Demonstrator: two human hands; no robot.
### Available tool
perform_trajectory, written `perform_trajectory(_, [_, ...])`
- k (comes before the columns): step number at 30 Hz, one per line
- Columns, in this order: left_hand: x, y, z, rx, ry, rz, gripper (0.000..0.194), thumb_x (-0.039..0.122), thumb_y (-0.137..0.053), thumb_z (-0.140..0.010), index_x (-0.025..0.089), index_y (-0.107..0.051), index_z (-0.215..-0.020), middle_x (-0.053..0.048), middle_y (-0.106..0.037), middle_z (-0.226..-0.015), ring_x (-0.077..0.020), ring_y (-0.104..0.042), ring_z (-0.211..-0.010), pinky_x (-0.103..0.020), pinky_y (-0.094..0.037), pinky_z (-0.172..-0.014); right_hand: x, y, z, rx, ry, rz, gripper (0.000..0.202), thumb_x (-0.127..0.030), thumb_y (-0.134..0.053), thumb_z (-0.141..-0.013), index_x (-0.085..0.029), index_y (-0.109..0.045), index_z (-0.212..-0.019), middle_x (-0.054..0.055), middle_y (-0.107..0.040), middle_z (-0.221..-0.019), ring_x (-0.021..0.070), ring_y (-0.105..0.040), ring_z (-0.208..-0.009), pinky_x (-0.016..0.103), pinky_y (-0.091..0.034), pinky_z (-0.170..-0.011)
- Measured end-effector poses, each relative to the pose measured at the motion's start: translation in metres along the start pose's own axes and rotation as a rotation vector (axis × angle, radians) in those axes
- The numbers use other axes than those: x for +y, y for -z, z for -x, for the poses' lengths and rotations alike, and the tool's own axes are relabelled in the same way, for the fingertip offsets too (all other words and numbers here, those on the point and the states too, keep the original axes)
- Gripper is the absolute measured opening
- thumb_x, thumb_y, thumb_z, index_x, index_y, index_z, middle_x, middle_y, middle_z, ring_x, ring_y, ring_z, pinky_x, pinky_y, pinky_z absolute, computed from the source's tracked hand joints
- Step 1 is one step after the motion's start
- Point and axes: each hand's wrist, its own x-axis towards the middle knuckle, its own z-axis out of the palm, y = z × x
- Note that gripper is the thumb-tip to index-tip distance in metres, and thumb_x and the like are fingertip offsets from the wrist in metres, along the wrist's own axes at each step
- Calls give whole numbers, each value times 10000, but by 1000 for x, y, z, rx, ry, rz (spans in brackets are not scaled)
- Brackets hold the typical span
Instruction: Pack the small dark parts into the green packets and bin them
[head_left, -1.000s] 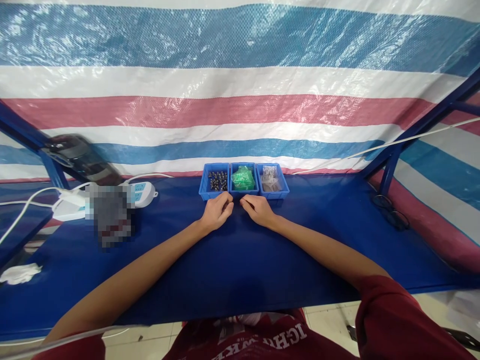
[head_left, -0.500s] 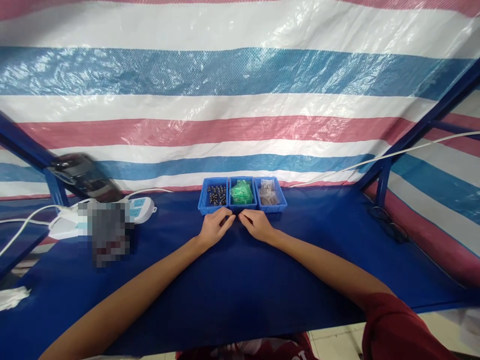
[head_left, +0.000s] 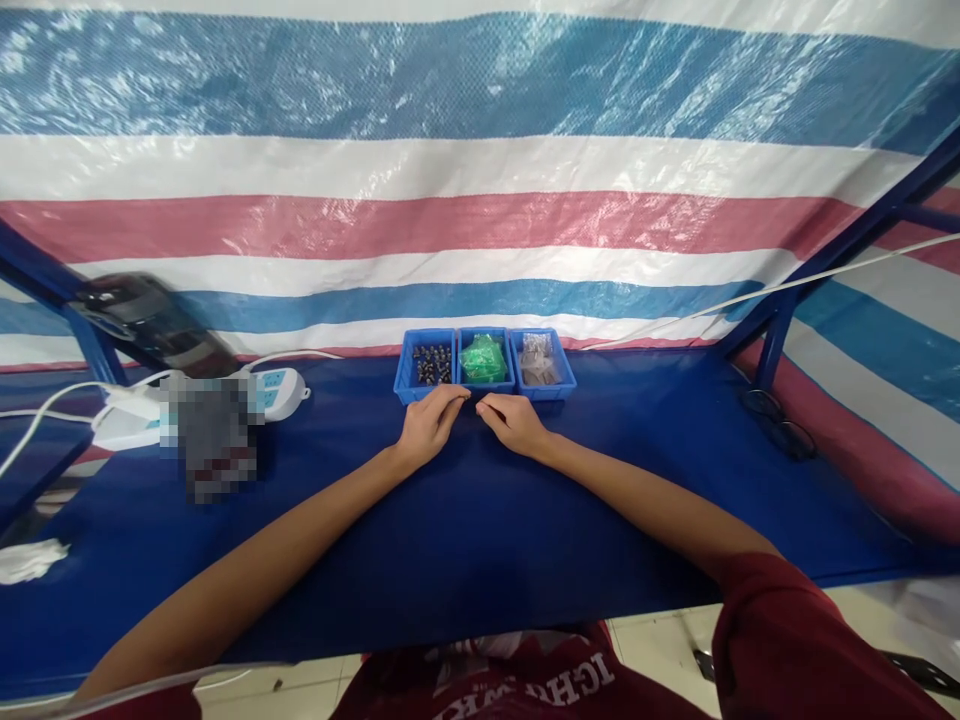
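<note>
Three small blue bins stand side by side at the back of the blue table. Small dark metallic parts [head_left: 433, 365] lie in the left bin [head_left: 405, 378], green plastic bags [head_left: 484, 359] in the middle one, clear bags [head_left: 538, 360] in the right one. My left hand [head_left: 430, 424] is closed in a pinch just in front of the left bin; what its fingertips hold is too small to name. Close beside it, in front of the middle and right bins, my right hand [head_left: 514, 422] is also pinched, its contents hidden. A narrow gap separates the fingertips.
White power strips [head_left: 279, 393] with cables and a blurred-out object [head_left: 217, 440] lie at the left, near a dark bottle-like thing [head_left: 161, 322]. A white crumpled item [head_left: 31, 561] sits at the left edge, a black cable [head_left: 784, 425] at the right. Blue frame posts flank the table.
The view has tilted down, so everything sits higher and more of the shirt shows. Both hands remain in front of the bins, with the left fingers drawn closer together.
</note>
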Motion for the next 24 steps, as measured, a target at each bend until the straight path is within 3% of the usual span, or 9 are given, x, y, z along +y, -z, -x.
perform_trajectory(7, [3, 4, 0, -22, 15, 29, 215, 181, -374, -960, 166, -573, -1040, -69, -612, -960, -131, -593, -872, -240, -475, -739, -1, -1, 1, 0, 1, -4, 303, -291, -377, -963, -171, -551, -746, 28, -594, -711, 132, -549, -656, 244, -399, -675])
perform_trajectory(15, [-1, 4, 2, -58, 1, 10, 226, 166, -355, -956, 163, -577, -998, -21, -541, -773, -108, -515, -671, -234, -419, -650, -2, 0, 0, -9, 14, 3, 305, -289, -375, -963, -176, -539, -733, 21, -573, -688, 128, -525, -632, 244, -387, -659])
perform_trajectory(24, [-6, 0, 5, -54, 67, -33, 195, 200, -357, -965, 179, -532, -1047, -11, -556, -784, -95, -537, -647, -208, -416, -616, -3, 1, 0, -34, 8, 7, 302, -287, -372, -966, -174, -547, -748, 21, -586, -700, 129, -539, -654, 239, -391, -669])
